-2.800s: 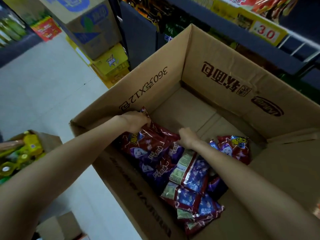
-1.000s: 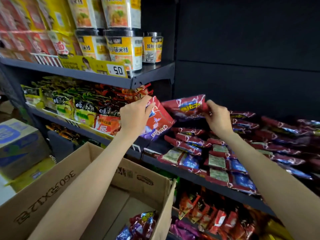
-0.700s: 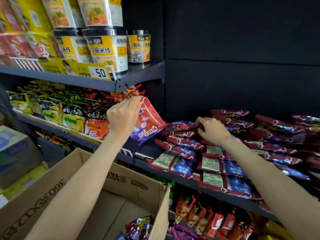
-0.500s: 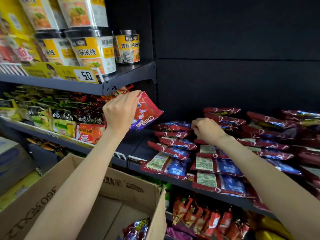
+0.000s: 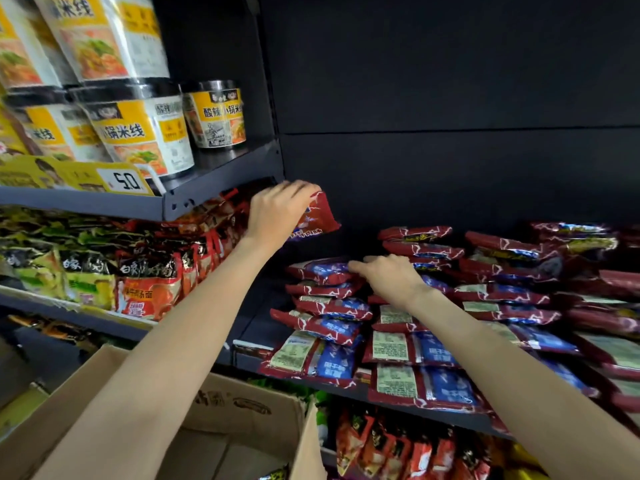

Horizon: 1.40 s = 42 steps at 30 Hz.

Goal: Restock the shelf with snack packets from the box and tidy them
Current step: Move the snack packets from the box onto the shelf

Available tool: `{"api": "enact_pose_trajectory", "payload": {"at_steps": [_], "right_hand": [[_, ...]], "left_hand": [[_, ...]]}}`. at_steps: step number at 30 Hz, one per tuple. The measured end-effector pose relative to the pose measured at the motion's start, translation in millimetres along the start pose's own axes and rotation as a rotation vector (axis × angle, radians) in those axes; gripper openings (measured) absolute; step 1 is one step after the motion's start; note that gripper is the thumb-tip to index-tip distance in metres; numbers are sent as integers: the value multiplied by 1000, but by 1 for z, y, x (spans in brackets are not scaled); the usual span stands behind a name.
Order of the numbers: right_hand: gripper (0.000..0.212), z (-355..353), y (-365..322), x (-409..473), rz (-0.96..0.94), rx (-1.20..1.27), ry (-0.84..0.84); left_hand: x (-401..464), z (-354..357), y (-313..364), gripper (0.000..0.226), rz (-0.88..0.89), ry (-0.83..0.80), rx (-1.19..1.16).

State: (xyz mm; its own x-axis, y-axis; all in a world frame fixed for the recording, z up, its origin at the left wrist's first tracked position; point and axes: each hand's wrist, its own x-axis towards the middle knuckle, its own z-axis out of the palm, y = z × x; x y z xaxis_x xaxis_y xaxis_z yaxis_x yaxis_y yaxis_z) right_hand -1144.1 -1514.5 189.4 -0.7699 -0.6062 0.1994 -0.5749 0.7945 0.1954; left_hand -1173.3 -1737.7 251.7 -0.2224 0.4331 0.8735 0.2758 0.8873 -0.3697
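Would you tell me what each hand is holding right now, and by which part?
The left hand grips a red snack packet by its upper end. The right hand holds nothing; it rests flat on the stacked packets.

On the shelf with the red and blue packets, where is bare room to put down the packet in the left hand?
A bare strip of shelf lies left of the leftmost packet stack, between it and the noodle bags. Above that stack there is open air up to the held packet in the left hand. Rightward, stacks are crowded; the right hand rests there.
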Motion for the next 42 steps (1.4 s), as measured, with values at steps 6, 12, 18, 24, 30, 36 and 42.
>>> {"api": "enact_pose_trajectory", "payload": {"at_steps": [6,12,18,24,30,36,42], "right_hand": [[30,15,6,4,41,223,151],[30,10,-12,22,107,43,160],[35,13,-11,32,172,92,21],[31,-1,-12,12,213,156,108],[33,3,-6,-16,184,215,290],[26,-7,-14,-31,135,237,437],[23,-39,-56,-61,39,210,806]], "left_hand": [[-34,14,45,21,-525,-529,-525],[-51,10,42,16,-576,-680,-745],[-70,5,37,20,-665,-724,-916],[-54,16,58,23,-580,-817,-902],[-41,13,71,33,-405,-955,-778],[-43,-17,63,36,-312,-762,-527],[-62,-92,54,24,-249,-368,-370]]}}
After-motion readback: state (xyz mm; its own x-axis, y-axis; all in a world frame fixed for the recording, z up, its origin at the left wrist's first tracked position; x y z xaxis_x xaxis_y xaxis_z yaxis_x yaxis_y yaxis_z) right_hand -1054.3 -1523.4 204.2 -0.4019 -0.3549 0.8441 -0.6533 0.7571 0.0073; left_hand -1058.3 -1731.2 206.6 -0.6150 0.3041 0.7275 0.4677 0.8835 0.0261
